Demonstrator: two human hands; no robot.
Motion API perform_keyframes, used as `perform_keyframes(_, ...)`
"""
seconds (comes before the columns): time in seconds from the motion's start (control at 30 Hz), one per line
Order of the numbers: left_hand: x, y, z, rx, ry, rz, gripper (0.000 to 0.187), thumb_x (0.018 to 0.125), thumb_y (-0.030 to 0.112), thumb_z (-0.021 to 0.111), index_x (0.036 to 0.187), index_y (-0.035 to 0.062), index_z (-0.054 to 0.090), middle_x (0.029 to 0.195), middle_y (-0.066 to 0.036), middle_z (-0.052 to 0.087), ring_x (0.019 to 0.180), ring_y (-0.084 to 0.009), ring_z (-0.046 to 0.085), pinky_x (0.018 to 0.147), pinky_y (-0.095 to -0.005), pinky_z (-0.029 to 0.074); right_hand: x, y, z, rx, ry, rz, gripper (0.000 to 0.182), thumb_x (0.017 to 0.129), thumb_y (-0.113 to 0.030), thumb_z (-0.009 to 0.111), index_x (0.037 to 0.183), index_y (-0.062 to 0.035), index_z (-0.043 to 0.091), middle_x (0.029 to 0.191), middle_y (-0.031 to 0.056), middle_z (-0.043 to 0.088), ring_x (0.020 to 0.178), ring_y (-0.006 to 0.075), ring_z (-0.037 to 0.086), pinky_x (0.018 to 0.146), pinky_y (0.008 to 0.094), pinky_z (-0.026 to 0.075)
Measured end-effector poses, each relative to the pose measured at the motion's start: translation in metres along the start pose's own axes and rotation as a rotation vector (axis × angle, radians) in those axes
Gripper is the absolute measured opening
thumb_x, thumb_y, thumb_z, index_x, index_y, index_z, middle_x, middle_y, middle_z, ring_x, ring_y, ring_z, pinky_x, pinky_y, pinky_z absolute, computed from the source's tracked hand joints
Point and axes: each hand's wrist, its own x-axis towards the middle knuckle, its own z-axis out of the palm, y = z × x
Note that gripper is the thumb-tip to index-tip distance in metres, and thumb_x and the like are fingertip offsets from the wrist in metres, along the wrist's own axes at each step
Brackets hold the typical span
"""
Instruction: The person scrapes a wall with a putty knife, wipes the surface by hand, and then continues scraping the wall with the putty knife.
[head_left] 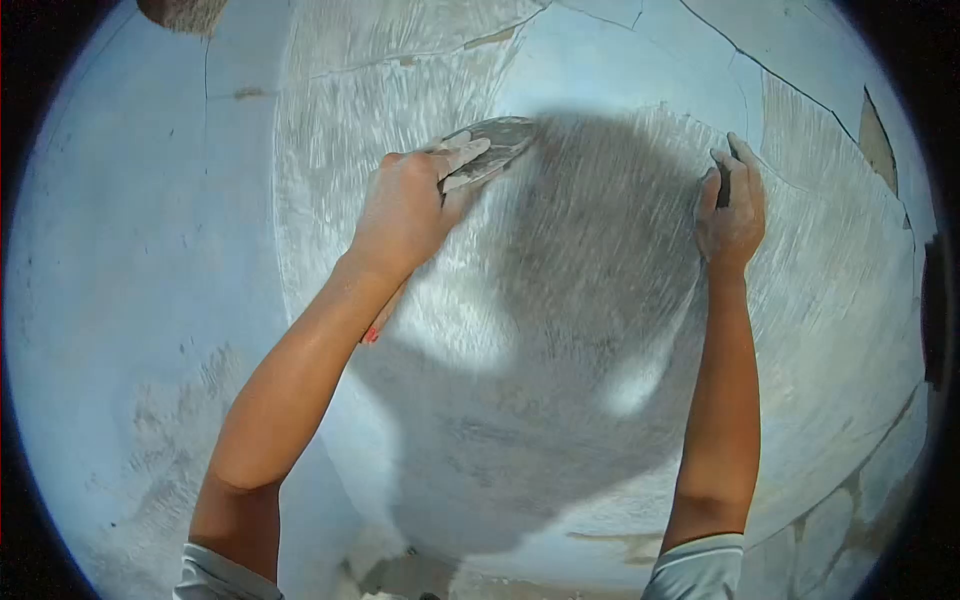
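Note:
My left hand [410, 200] is closed round a scraper [505, 140] with a grey, rounded blade, held against the pale, scored surface [590, 230]. Below the wrist, a thin handle-like end with a red tip [373, 333] shows; the forearm hides most of it. To the right, my right hand [735, 215] rests at the surface with its fingers bent. Something dark [723, 186] shows between its thumb and fingers, too small to name. Dense short scratch marks cover the area between both hands, and white dust coats the fingers.
A smoother blue-tinted patch [600, 60] lies above the hands. Cracks run across the top right, beside a broken brown gap [877, 140]. Another brown patch [185, 12] shows at the top left. Broken, stone-like pieces [830, 530] border the lower right. My shadow covers the middle.

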Motion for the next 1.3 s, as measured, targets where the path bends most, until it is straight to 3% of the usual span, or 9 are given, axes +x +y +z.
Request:
perform_keyframes(0.2, 0.013, -0.002, 0.013, 0.036, 0.138, 0.057, 0.043, 0.091, 0.001, 0.071, 0.133, 0.0104, 0.075, 0.134, -0.019, 0.072, 0.118, -0.0373, 0.073, 0.106, -0.0408, 0.058, -0.001, 0.005, 0.006, 0.028, 0.006, 0.016, 0.02, 0.097, -0.011, 0.067, 0.115, -0.0067, 0.075, 0.137, 0.0099, 0.073, 0.12, 0.0293, 0.072, 0.103, 0.0411, 0.057)
perform_keyframes(0.3, 0.044, 0.015, 0.004, 0.077, 0.064, -0.093, 0.043, 0.092, 0.002, 0.072, 0.133, 0.011, 0.075, 0.134, -0.019, 0.072, 0.117, -0.0372, 0.073, 0.105, -0.0409, 0.059, 0.003, -0.001, 0.001, 0.042, 0.021, 0.034, 0.019, 0.096, -0.01, 0.066, 0.112, -0.006, 0.076, 0.134, 0.0103, 0.075, 0.119, 0.0297, 0.072, 0.102, 0.0409, 0.057)
perform_keyframes(0.47, -0.012, -0.008, 0.024, 0.001, 0.173, 0.076, 0.046, 0.09, -0.001, 0.071, 0.133, 0.0141, 0.076, 0.132, -0.02, 0.073, 0.124, -0.0351, 0.071, 0.108, -0.0394, 0.056, -0.002, 0.007, 0.004, 0.057, 0.011, 0.05, 0.019, 0.096, -0.011, 0.065, 0.111, -0.0068, 0.076, 0.135, 0.01, 0.074, 0.121, 0.0297, 0.072, 0.103, 0.0407, 0.057)
perform_keyframes(0.6, 0.025, 0.011, 0.017, -0.019, 0.155, -0.087, 0.047, 0.091, 0.001, 0.07, 0.134, 0.0156, 0.076, 0.123, -0.021, 0.077, 0.108, -0.0361, 0.077, 0.096, -0.0415, 0.061, -0.001, 0.004, 0.004, 0.054, 0.007, 0.074, 0.02, 0.096, -0.011, 0.065, 0.112, -0.0071, 0.075, 0.135, 0.0097, 0.074, 0.121, 0.0292, 0.072, 0.104, 0.0414, 0.057)
perform_keyframes(0.63, 0.041, 0.011, 0.015, 0.094, 0.159, -0.078, 0.045, 0.091, 0.002, 0.071, 0.134, 0.0153, 0.076, 0.119, -0.02, 0.078, 0.1, -0.0365, 0.079, 0.09, -0.0442, 0.062, -0.001, 0.002, 0.003, 0.058, 0.012, 0.084, 0.02, 0.096, -0.011, 0.065, 0.112, -0.0072, 0.075, 0.135, 0.0095, 0.074, 0.12, 0.029, 0.072, 0.104, 0.0414, 0.057)
perform_keyframes(0.9, -0.016, -0.018, 0.039, 0.12, 0.284, 0.148, 0.034, 0.092, 0.016, 0.072, 0.125, 0.0134, 0.08, 0.125, -0.017, 0.076, 0.109, -0.0411, 0.074, 0.097, -0.0455, 0.061, -0.004, 0.003, 0.003, -0.003, -0.01, 0.076, 0.02, 0.098, -0.01, 0.065, 0.116, -0.0082, 0.074, 0.139, 0.0077, 0.072, 0.122, 0.0285, 0.071, 0.105, 0.0411, 0.056)
perform_keyframes(1.07, 0.057, 0.019, 0.008, 0.3, 0.06, -0.159, 0.039, 0.092, 0.015, 0.074, 0.131, 0.0173, 0.078, 0.117, -0.019, 0.078, 0.094, -0.0387, 0.076, 0.089, -0.0453, 0.062, -0.003, 0.004, 0.006, 0.019, 0.014, 0.051, 0.02, 0.098, -0.01, 0.064, 0.116, -0.0086, 0.074, 0.139, 0.0063, 0.073, 0.121, 0.0265, 0.072, 0.103, 0.0404, 0.058)
perform_keyframes(1.2, 0.007, -0.005, 0.021, 0.318, 0.133, 0.125, 0.047, 0.09, 0.013, 0.075, 0.137, 0.0207, 0.073, 0.135, -0.009, 0.073, 0.119, -0.0375, 0.071, 0.099, -0.0448, 0.06, -0.002, 0.003, 0.002, 0.006, 0.005, 0.049, 0.018, 0.098, -0.01, 0.065, 0.113, -0.0062, 0.074, 0.136, 0.0086, 0.074, 0.118, 0.0266, 0.073, 0.1, 0.0403, 0.059)
perform_keyframes(1.3, -0.017, -0.02, 0.027, 0.4, 0.194, 0.227, 0.041, 0.093, 0.024, 0.073, 0.133, 0.0163, 0.075, 0.136, -0.007, 0.074, 0.113, -0.0341, 0.074, 0.092, -0.0466, 0.063, -0.006, 0.004, 0.003, 0.036, 0.016, 0.054, 0.019, 0.097, -0.011, 0.065, 0.112, -0.0057, 0.075, 0.134, 0.0099, 0.075, 0.117, 0.0288, 0.073, 0.102, 0.041, 0.058)
